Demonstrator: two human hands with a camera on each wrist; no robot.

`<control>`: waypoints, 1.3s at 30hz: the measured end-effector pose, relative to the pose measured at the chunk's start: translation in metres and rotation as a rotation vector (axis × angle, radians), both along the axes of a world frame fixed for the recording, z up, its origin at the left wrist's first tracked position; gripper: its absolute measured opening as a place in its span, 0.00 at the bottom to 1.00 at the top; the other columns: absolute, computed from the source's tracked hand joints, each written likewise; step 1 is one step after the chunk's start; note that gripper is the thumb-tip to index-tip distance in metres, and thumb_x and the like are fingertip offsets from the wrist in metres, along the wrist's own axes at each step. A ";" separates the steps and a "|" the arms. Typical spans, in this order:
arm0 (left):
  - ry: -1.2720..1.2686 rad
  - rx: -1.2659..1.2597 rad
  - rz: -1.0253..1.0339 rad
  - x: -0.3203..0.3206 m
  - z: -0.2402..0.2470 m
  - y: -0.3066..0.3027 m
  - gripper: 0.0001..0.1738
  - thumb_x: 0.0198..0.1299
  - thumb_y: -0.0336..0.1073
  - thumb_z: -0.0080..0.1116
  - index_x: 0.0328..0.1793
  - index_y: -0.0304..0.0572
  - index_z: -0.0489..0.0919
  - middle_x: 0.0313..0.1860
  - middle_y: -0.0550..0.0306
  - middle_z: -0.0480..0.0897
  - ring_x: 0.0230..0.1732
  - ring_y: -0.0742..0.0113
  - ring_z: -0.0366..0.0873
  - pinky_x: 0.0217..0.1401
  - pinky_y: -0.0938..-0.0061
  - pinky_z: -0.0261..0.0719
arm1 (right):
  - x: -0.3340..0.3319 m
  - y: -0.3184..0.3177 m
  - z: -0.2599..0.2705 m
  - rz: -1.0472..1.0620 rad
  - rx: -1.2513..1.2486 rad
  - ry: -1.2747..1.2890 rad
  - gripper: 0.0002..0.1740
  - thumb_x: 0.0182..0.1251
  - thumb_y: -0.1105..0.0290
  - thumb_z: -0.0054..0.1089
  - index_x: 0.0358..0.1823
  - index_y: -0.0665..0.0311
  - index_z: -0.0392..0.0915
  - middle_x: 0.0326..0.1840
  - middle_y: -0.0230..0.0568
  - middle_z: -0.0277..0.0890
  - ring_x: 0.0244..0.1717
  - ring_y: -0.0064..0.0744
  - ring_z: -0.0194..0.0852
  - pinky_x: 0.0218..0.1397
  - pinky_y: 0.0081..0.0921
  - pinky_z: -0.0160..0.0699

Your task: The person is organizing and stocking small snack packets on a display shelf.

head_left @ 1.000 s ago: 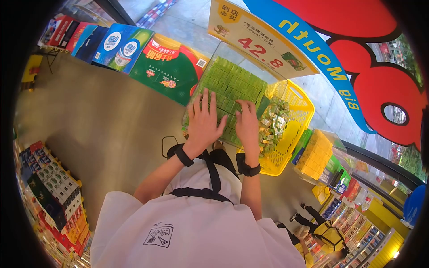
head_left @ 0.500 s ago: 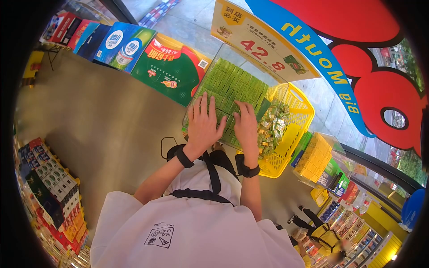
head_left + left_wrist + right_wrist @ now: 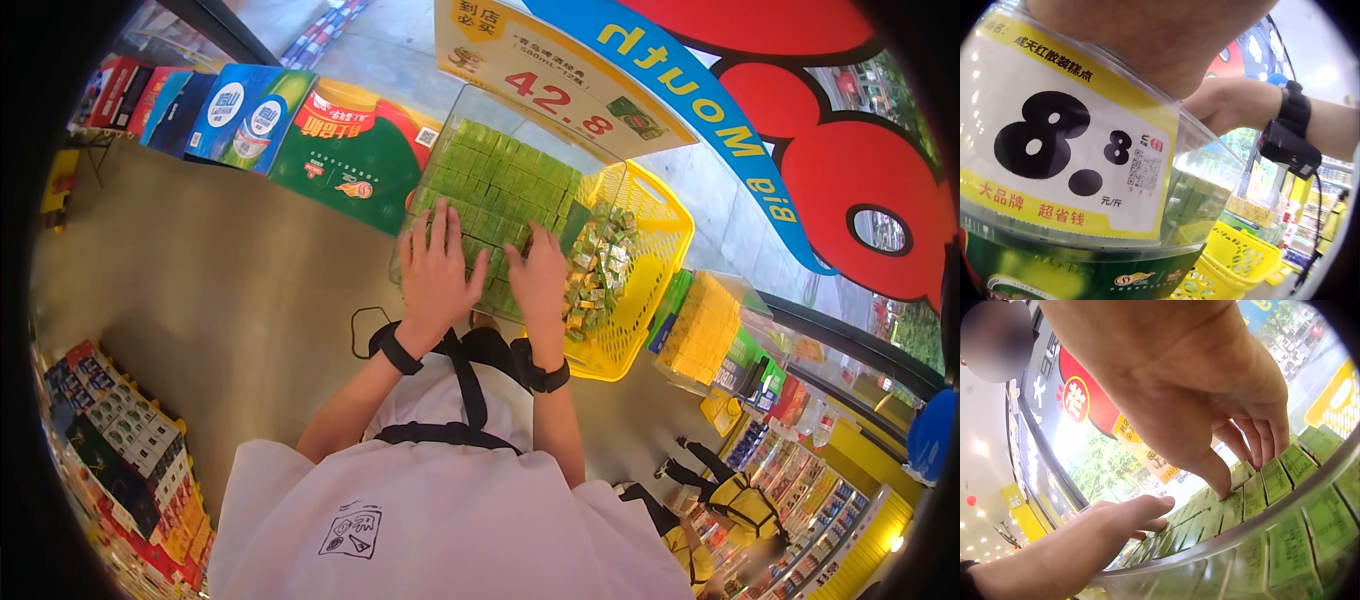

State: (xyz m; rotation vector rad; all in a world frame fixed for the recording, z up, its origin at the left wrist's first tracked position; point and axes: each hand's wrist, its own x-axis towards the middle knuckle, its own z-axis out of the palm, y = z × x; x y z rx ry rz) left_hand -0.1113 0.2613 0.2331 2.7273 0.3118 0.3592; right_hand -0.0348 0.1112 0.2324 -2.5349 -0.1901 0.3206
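Observation:
Rows of small green packs (image 3: 500, 165) fill a clear plastic bin (image 3: 462, 105) in front of me. My left hand (image 3: 433, 275) lies over the bin's near left part, its fingers straight and resting on the packs. Beside it my right hand (image 3: 540, 285) reaches down to the packs by the bin's right side. In the right wrist view the thumb (image 3: 1219, 478) and fingertips of that hand touch the pack tops, a gap between them. Loose green packs (image 3: 600, 265) lie in a yellow basket (image 3: 665, 270) right of the bin.
A price card (image 3: 1072, 125) is on the bin's front; a larger price sign (image 3: 560, 75) stands behind it. Beer boxes (image 3: 345, 150) line the window at left. Another bin with yellow packs (image 3: 705, 330) stands at right, and a person (image 3: 740, 505) is farther back.
The head view has shifted slightly, so bin, basket and hands appear a little farther left. Both hands keep nearly the same place on the packs.

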 end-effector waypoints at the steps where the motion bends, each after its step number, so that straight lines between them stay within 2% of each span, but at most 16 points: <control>1: -0.008 -0.018 0.005 -0.001 -0.001 0.000 0.41 0.72 0.52 0.63 0.78 0.21 0.75 0.83 0.32 0.71 0.80 0.37 0.69 0.82 0.44 0.63 | -0.001 -0.001 0.000 -0.007 -0.002 0.001 0.33 0.70 0.68 0.75 0.73 0.74 0.75 0.61 0.67 0.82 0.63 0.68 0.83 0.65 0.52 0.83; 4: -0.033 -0.045 -0.032 0.001 0.002 0.000 0.38 0.73 0.49 0.63 0.78 0.23 0.75 0.84 0.32 0.71 0.82 0.36 0.68 0.82 0.45 0.64 | -0.001 -0.005 0.000 0.028 -0.007 -0.042 0.36 0.69 0.68 0.75 0.74 0.78 0.73 0.58 0.69 0.83 0.61 0.68 0.83 0.63 0.51 0.83; 6: -0.046 -0.052 -0.079 0.004 0.005 -0.001 0.37 0.73 0.48 0.63 0.77 0.23 0.75 0.84 0.32 0.70 0.83 0.35 0.68 0.83 0.46 0.65 | -0.005 -0.008 0.006 0.072 -0.037 -0.034 0.39 0.70 0.67 0.74 0.77 0.79 0.69 0.56 0.60 0.86 0.56 0.63 0.84 0.59 0.50 0.84; 8: -0.064 -0.129 -0.163 0.007 0.006 -0.004 0.32 0.71 0.41 0.67 0.76 0.29 0.77 0.85 0.37 0.70 0.84 0.37 0.67 0.83 0.46 0.66 | -0.011 -0.012 0.016 0.077 -0.045 -0.024 0.39 0.72 0.68 0.72 0.78 0.80 0.67 0.58 0.61 0.86 0.58 0.63 0.83 0.61 0.50 0.83; 10: -0.064 -0.138 -0.185 0.012 0.009 -0.010 0.31 0.70 0.38 0.68 0.75 0.30 0.77 0.84 0.38 0.71 0.84 0.37 0.67 0.82 0.47 0.67 | -0.018 -0.016 0.031 0.079 -0.054 -0.011 0.38 0.74 0.70 0.69 0.80 0.81 0.65 0.60 0.62 0.85 0.60 0.64 0.82 0.63 0.50 0.83; 12: -0.064 -0.145 -0.205 0.018 0.010 -0.016 0.29 0.69 0.35 0.68 0.74 0.32 0.78 0.83 0.38 0.71 0.84 0.37 0.68 0.82 0.48 0.69 | -0.025 -0.022 0.045 0.064 -0.008 -0.150 0.29 0.77 0.75 0.63 0.76 0.75 0.72 0.59 0.59 0.87 0.57 0.63 0.85 0.61 0.50 0.83; 13: -0.056 -0.165 -0.224 0.021 0.010 -0.018 0.28 0.69 0.32 0.68 0.74 0.34 0.78 0.82 0.39 0.73 0.83 0.38 0.69 0.81 0.48 0.70 | -0.027 -0.025 0.053 0.053 -0.005 -0.147 0.29 0.77 0.75 0.63 0.76 0.75 0.72 0.59 0.59 0.87 0.57 0.63 0.85 0.61 0.50 0.83; 15: -0.046 -0.176 -0.252 0.028 0.011 -0.022 0.27 0.69 0.30 0.67 0.73 0.35 0.79 0.81 0.40 0.74 0.82 0.39 0.70 0.80 0.48 0.71 | -0.027 -0.032 0.069 -0.030 0.209 -0.208 0.20 0.77 0.78 0.60 0.68 0.69 0.82 0.52 0.52 0.90 0.50 0.55 0.88 0.52 0.44 0.86; 16: -0.044 -0.194 -0.270 0.032 0.011 -0.025 0.26 0.69 0.29 0.67 0.73 0.36 0.80 0.78 0.42 0.76 0.79 0.40 0.72 0.80 0.48 0.72 | -0.024 -0.036 0.075 -0.040 0.216 -0.206 0.20 0.77 0.78 0.60 0.68 0.69 0.82 0.52 0.52 0.90 0.50 0.55 0.88 0.52 0.44 0.86; 17: -0.041 -0.213 -0.289 0.036 0.012 -0.027 0.25 0.69 0.28 0.67 0.72 0.38 0.80 0.75 0.44 0.79 0.76 0.41 0.75 0.79 0.48 0.72 | -0.022 -0.041 0.080 -0.095 0.265 -0.205 0.18 0.75 0.81 0.59 0.64 0.68 0.83 0.50 0.52 0.88 0.50 0.55 0.87 0.54 0.45 0.85; 18: -0.035 -0.206 -0.298 0.040 0.012 -0.029 0.25 0.69 0.28 0.67 0.72 0.38 0.80 0.75 0.44 0.79 0.76 0.41 0.75 0.79 0.48 0.72 | -0.021 -0.047 0.083 -0.150 0.313 -0.204 0.17 0.73 0.84 0.58 0.59 0.67 0.85 0.47 0.52 0.87 0.50 0.54 0.85 0.55 0.45 0.83; 20: 0.004 -0.216 -0.350 0.049 0.012 -0.029 0.25 0.66 0.27 0.69 0.70 0.39 0.81 0.68 0.48 0.83 0.70 0.43 0.78 0.79 0.48 0.72 | -0.016 -0.061 0.083 -0.189 0.317 -0.232 0.15 0.73 0.84 0.59 0.57 0.67 0.86 0.46 0.51 0.86 0.50 0.54 0.85 0.55 0.44 0.83; 21: 0.009 -0.208 -0.359 0.052 0.009 -0.029 0.25 0.66 0.27 0.69 0.70 0.39 0.81 0.68 0.48 0.83 0.70 0.43 0.78 0.79 0.48 0.72 | -0.013 -0.069 0.083 -0.214 0.313 -0.263 0.14 0.72 0.85 0.59 0.54 0.67 0.87 0.44 0.50 0.86 0.49 0.53 0.85 0.54 0.42 0.83; 24: 0.006 -0.163 -0.429 0.058 0.004 -0.027 0.26 0.64 0.27 0.70 0.69 0.40 0.82 0.63 0.48 0.84 0.66 0.43 0.79 0.77 0.49 0.74 | -0.009 -0.089 0.067 -0.268 0.371 -0.346 0.12 0.72 0.85 0.60 0.51 0.67 0.87 0.44 0.48 0.86 0.48 0.52 0.84 0.54 0.41 0.83; 29: 0.068 -0.267 -0.402 0.062 0.009 -0.033 0.24 0.64 0.27 0.71 0.67 0.39 0.82 0.60 0.45 0.85 0.63 0.40 0.79 0.68 0.52 0.78 | -0.003 -0.120 0.048 -0.289 0.376 -0.353 0.11 0.72 0.84 0.60 0.50 0.67 0.87 0.45 0.48 0.85 0.49 0.53 0.84 0.54 0.43 0.82; 39: 0.072 -0.223 -0.361 0.063 0.016 -0.040 0.21 0.65 0.30 0.72 0.63 0.38 0.82 0.57 0.44 0.85 0.60 0.39 0.79 0.64 0.52 0.78 | -0.001 -0.146 0.018 -0.242 0.359 -0.267 0.11 0.73 0.83 0.61 0.52 0.66 0.86 0.49 0.50 0.85 0.53 0.55 0.83 0.56 0.44 0.82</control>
